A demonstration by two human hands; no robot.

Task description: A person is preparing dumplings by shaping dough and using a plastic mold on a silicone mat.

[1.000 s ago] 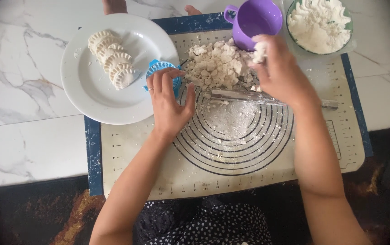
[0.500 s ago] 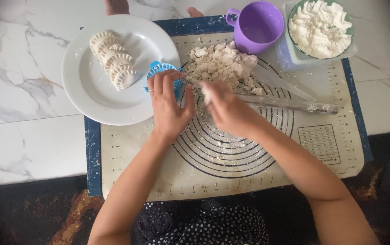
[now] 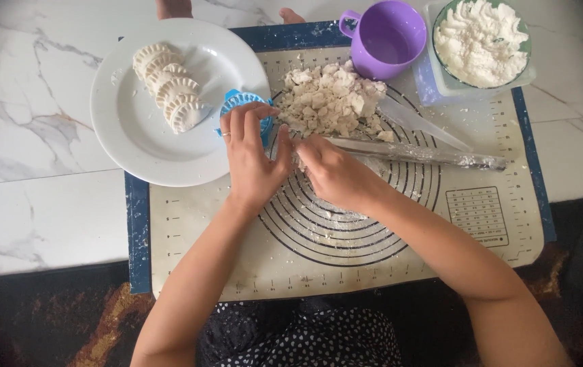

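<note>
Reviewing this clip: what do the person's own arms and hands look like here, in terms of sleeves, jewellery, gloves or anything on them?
Both arms are bare to the edge of the picture, with no sleeves showing. There are no gloves and no watch or bracelet in view. The left hand wears a thin ring on one finger. The right hand shows no ring from this angle, and its fingertips carry a light dusting of flour.

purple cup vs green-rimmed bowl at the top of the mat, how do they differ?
The purple cup has a side handle; the green-rimmed bowl has none. The cup looks nearly empty, while the bowl is heaped with white filling. The cup stands on the mat; the bowl sits in a clear tray. Both are round, upright and untouched by the hands.
</note>
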